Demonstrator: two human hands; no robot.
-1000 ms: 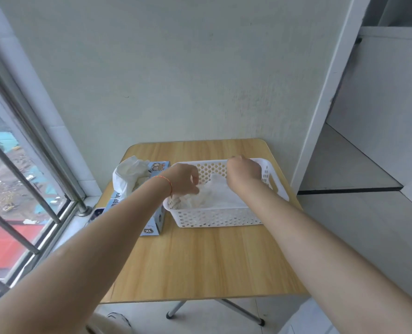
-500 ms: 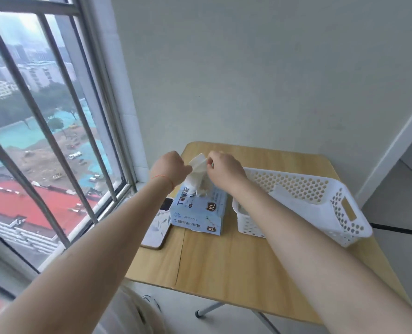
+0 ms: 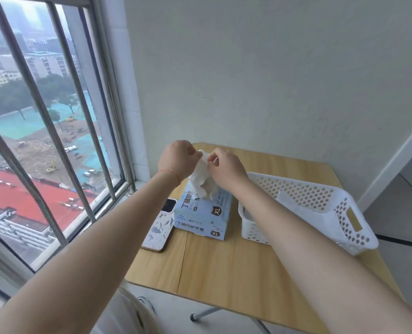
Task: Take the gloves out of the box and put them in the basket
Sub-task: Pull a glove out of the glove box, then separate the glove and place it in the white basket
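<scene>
Head view: white glove (image 3: 201, 179) is pinched at its top by left hand (image 3: 176, 160) and right hand (image 3: 225, 166), frame centre, lower end at the opening of blue glove box (image 3: 203, 219). White perforated basket (image 3: 320, 213) sits just right of it on wooden table (image 3: 236, 266).

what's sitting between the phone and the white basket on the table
The blue glove box stands between the phone and the basket, seen in the head view.

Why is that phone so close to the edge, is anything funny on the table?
Only the phone looks odd: it lies beside the glove box with one corner poking over the table edge, so it might get knocked off.
</scene>
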